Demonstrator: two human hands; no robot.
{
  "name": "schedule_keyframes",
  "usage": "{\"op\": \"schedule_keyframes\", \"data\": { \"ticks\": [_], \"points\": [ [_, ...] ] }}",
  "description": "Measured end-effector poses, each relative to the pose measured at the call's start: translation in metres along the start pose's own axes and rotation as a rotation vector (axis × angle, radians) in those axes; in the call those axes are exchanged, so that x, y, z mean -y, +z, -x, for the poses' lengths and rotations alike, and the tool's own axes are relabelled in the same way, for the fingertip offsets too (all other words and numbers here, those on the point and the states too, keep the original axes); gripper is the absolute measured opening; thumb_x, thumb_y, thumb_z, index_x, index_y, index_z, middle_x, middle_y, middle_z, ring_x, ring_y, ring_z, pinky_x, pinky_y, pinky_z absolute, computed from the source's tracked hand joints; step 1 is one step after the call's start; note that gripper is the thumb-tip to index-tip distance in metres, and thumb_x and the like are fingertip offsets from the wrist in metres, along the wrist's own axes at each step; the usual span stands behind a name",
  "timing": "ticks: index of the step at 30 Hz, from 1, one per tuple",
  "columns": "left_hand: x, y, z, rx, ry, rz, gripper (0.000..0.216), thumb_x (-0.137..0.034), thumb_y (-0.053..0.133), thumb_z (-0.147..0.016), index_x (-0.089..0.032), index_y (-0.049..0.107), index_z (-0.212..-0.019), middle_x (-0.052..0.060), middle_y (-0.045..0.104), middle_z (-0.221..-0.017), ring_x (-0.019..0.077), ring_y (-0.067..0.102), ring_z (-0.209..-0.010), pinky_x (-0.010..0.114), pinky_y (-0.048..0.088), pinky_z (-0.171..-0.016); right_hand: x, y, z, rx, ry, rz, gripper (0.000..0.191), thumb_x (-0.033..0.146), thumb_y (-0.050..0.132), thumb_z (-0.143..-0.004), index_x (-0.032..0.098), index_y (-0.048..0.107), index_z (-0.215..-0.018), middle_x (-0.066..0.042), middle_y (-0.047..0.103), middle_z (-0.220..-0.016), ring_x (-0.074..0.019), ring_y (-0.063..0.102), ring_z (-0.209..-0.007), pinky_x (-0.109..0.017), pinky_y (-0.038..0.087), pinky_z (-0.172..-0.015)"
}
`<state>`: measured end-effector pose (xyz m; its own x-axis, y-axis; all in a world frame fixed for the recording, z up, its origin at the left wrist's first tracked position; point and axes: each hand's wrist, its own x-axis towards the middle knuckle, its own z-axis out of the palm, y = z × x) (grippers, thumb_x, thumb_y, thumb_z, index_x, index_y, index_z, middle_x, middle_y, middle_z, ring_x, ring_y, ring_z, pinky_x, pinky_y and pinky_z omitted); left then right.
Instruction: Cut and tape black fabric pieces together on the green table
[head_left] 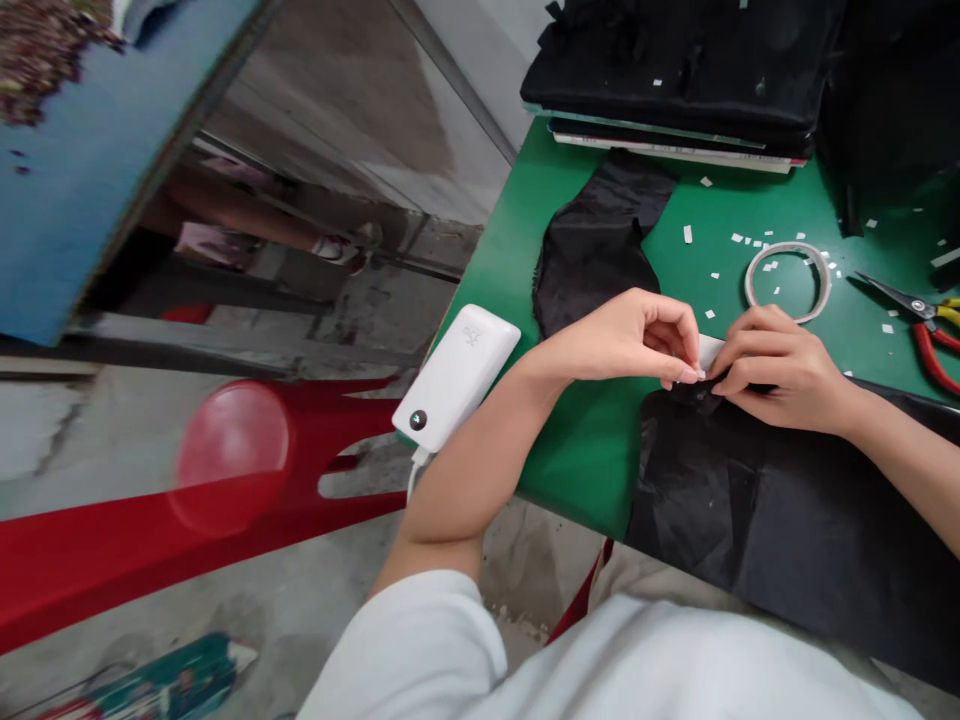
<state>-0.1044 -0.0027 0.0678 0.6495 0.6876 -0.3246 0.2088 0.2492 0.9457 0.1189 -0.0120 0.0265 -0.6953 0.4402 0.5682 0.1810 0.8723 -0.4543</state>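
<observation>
My left hand (634, 335) is closed in a pinch, with a tiny white piece (702, 375) at its thumb and fingertip. Close beside it, my right hand (787, 370) has its fingers curled onto the upper edge of a black fabric piece (750, 510); the fingertips are partly hidden. Between the two hands a small white strip (709, 350) shows. The black fabric spreads over the table's near edge and hangs towards my lap. Just beyond my right hand lies a roll of white tape (825, 285), with small white squares scattered around it.
Pliers (926, 310) with red and yellow handles lie on the green table (570, 450) at right. Black bags (682, 70) are stacked at the back, near another black fabric piece (600, 250). A white power bank (457, 375) with a cable sits at the left edge, beside a red stool (300, 480).
</observation>
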Motion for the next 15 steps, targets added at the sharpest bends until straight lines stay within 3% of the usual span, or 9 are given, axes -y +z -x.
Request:
{"op": "schedule_keyframes", "data": {
  "ticks": [7, 11, 15],
  "points": [
    [0.0049, -0.0002, -0.0018, 0.098, -0.092, -0.056, 0.017, -0.016, 0.079, -0.072, -0.01, 0.063, -0.073, 0.001, 0.068, -0.065, 0.0083, 0.065, -0.061, 0.015, 0.05, -0.055, -0.0014, 0.002, 0.0013, 0.014, -0.047, 0.071, 0.02, 0.012, 0.065, -0.09, 0.023, 0.063, -0.073, -0.001, 0.076, -0.08, -0.0185, 0.06, -0.079, -0.035, 0.044, -0.07],
    [0.0061, -0.0001, -0.0032, 0.104, -0.123, -0.072, 0.018, -0.019, 0.078, -0.073, -0.011, 0.062, -0.075, 0.0, 0.066, -0.062, 0.0074, 0.062, -0.057, 0.013, 0.044, -0.047, -0.0006, 0.0019, 0.001, 0.015, -0.058, 0.093, 0.02, 0.012, 0.065, -0.091, 0.022, 0.063, -0.074, 0.0, 0.075, -0.079, -0.0177, 0.061, -0.079, -0.035, 0.043, -0.071],
    [0.0066, -0.0001, -0.0033, 0.097, -0.122, -0.067, 0.015, -0.016, 0.075, -0.075, -0.011, 0.06, -0.075, 0.0, 0.066, -0.065, 0.008, 0.063, -0.059, 0.013, 0.046, -0.048, 0.0006, 0.0015, 0.001, 0.023, -0.085, 0.144, 0.019, 0.012, 0.065, -0.091, 0.022, 0.063, -0.076, 0.001, 0.075, -0.08, -0.0167, 0.061, -0.078, -0.035, 0.042, -0.07]
  ]
}}
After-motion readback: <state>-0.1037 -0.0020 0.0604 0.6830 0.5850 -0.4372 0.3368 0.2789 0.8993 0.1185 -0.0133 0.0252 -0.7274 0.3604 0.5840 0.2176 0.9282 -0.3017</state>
